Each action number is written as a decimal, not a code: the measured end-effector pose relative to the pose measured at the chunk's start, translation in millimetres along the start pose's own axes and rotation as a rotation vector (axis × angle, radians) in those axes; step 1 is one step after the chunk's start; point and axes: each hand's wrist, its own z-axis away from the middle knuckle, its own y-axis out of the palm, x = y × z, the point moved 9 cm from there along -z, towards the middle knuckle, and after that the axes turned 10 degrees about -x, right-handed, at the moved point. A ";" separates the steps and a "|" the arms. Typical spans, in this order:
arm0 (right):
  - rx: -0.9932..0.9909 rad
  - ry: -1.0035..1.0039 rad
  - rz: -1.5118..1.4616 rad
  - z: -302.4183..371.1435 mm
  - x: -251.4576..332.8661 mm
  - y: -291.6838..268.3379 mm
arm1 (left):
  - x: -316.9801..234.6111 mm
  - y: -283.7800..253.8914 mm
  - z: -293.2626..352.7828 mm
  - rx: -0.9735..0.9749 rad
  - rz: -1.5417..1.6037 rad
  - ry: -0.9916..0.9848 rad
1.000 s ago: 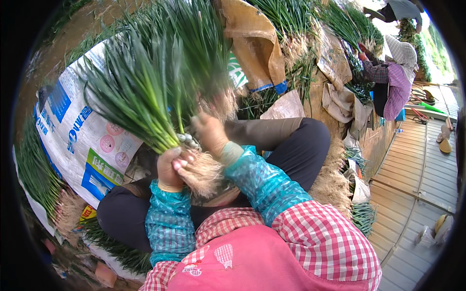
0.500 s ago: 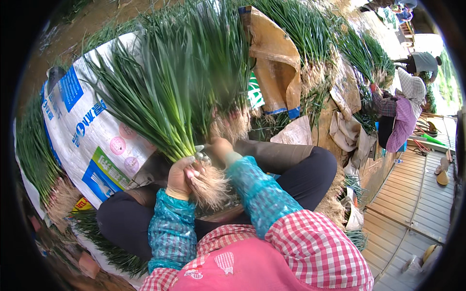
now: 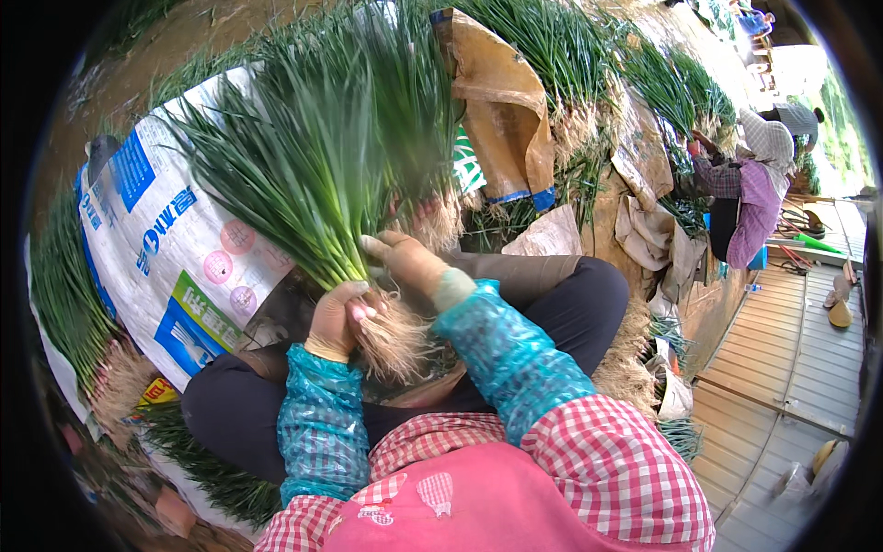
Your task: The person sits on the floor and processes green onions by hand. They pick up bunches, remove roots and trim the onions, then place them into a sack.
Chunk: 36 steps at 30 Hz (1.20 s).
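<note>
The left hand (image 3: 336,317) is clamped around the base of a bunch of green onions (image 3: 317,193), roots hanging beneath the fist over the lap; the right hand (image 3: 414,262) has its fingers bent at the bunch's right side, though whether they grip a stalk I cannot tell. The leaves fan up and leftward, covering the upper right edge of a white sack (image 3: 198,244) and partly blocking a second bunch (image 3: 405,110) behind. A brown sack (image 3: 501,101) lies just right of that, with more onions (image 3: 561,55) past its right edge, and a co-worker (image 3: 759,202) sits farther off. The white sack bears large blue characters, a blue square toward its left edge, pink circles, and a green-and-blue panel at the lower corner near the left knee
</note>
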 end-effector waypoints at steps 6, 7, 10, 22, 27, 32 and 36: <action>-0.300 -0.192 0.636 40.4 42.9 -16.0 | -0.8 -14.8 -1.9 -0.051 0.019 0.033; -0.321 -0.172 0.664 37.7 37.4 -19.5 | 0.5 -11.2 -2.3 -0.047 -0.004 0.045; -0.341 -0.120 0.739 32.5 28.1 -23.3 | 1.5 -3.3 3.7 -0.031 -0.042 0.079; -0.072 0.131 0.696 -33.7 -54.0 -49.5 | -18.7 10.3 0.2 0.051 0.172 0.148; -0.563 0.019 0.410 -57.9 -59.5 -54.0 | -16.5 16.9 -0.7 0.029 0.219 0.122; -0.304 -0.058 -0.677 -49.0 9.1 -78.4 | -19.1 7.8 -4.7 0.076 0.248 0.148; -0.341 -0.248 -0.457 40.9 102.1 -149.8 | -41.3 39.3 20.4 0.300 0.351 0.237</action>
